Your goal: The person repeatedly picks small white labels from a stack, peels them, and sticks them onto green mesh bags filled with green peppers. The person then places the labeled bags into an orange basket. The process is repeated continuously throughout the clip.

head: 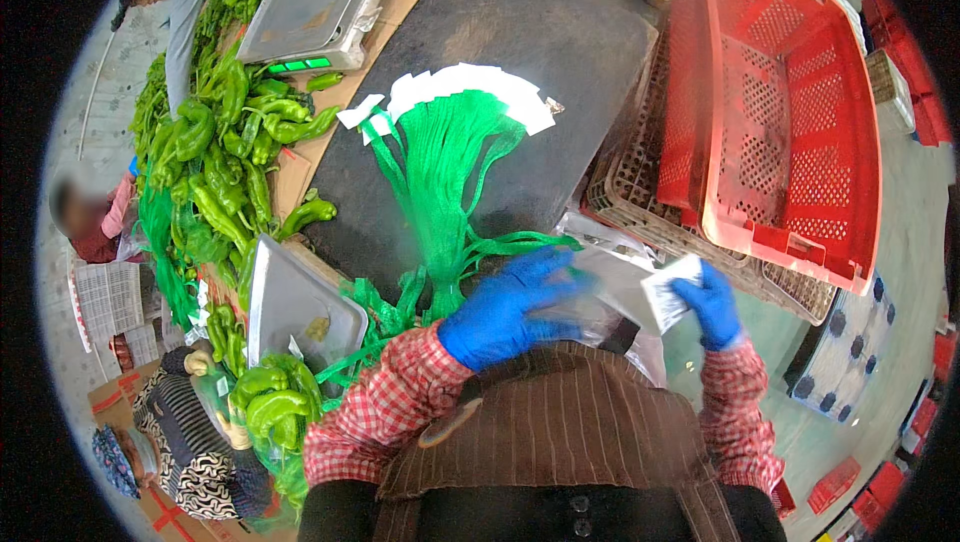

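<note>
My left hand [510,305], in a blue glove, is blurred, its fingers spread near the end of a green mesh strip; whether it grips the strip cannot be told. In my blue-gloved right hand [709,305] is a white printed label [673,292] at the end of a strip. A thin clear plastic sheet or bag [626,347] lies beneath the hands. Beyond them, a bundle of green mesh net bags [446,167] fans out on the dark table [585,39], with white labels [480,84] at the far ends.
Green peppers [225,174] are heaped at the left beside a weighing scale [307,5] and a second scale pan [307,309]. A red plastic crate [787,137] rests on brown crates [637,167] at the right. A co-worker's gloved hand [232,429] is by a pepper-filled net at lower left.
</note>
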`<state>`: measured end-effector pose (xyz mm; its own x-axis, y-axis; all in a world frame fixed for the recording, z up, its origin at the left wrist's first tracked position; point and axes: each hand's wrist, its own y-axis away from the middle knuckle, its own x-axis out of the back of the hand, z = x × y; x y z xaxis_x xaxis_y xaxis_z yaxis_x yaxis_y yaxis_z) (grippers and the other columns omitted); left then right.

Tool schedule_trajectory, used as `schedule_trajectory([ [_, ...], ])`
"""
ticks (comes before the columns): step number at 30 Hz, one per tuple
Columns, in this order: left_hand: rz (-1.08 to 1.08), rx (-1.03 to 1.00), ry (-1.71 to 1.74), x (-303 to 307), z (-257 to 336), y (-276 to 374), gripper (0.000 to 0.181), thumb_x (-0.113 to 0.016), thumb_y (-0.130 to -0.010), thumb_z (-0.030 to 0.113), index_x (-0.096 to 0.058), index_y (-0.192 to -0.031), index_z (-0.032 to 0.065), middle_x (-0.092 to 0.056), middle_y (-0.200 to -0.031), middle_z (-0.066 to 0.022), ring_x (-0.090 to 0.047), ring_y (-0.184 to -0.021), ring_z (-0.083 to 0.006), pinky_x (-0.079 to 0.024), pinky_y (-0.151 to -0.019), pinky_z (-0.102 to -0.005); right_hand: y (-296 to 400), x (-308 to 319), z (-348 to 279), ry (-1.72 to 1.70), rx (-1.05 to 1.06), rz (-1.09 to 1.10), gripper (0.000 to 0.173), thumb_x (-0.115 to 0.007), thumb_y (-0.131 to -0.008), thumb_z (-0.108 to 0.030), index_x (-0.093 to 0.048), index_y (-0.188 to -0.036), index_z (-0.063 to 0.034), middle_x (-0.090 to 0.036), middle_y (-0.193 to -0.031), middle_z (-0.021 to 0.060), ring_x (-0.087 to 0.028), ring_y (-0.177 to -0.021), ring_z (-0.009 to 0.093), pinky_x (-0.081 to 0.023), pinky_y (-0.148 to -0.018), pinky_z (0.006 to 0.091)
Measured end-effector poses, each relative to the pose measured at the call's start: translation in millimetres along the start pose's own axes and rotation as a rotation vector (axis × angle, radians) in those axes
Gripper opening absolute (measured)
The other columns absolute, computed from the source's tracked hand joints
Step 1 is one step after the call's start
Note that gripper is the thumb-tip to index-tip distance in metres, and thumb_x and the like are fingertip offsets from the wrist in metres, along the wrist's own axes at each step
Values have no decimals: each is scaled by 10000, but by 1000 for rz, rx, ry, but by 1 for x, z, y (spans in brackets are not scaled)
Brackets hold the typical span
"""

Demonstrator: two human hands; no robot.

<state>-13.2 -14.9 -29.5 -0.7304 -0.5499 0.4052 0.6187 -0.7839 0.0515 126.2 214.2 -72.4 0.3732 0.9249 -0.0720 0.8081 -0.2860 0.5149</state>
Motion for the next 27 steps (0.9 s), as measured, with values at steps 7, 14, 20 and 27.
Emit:
schedule_trajectory([
  [7,302,117,-1066,23,-76,-99,280,-504,-699,156,-499,-968,78,-524,-826,-148,-504,-723,-265,-408,-636,-326,35,32,-24,-36,137,80,230,-515,-675,-65,-516,-890,18,-551,-781,50,-510,-714,116,-406,-658,252],
  [14,456,254,146,47,-43,-89,431,-468,-665,-16,-411,-1088,44,-514,-770,-60,-495,-666,-140,-395,-617,-221,-14,-42,-45,-140,130,-73,223,-527,-717,-99,-513,-914,5,-547,-806,34,-499,-712,86,-403,-645,217],
  [20,351,278,338,11,23,-7,503,-494,-668,-28,-331,-1143,13,-486,-916,-67,-459,-777,-105,-376,-696,-222,-48,-106,-72,-366,194,-274,253,-511,-730,-97,-492,-946,33,-548,-847,68,-515,-732,98,-410,-655,211],
  [27,342,500,262,22,13,12,314,-469,-749,114,-436,-1016,-47,-462,-1017,-122,-500,-818,-173,-378,-758,-283,-36,-106,-56,263,532,-392,247,-484,-747,-75,-482,-988,-19,-550,-834,54,-499,-749,93,-404,-664,222],
])
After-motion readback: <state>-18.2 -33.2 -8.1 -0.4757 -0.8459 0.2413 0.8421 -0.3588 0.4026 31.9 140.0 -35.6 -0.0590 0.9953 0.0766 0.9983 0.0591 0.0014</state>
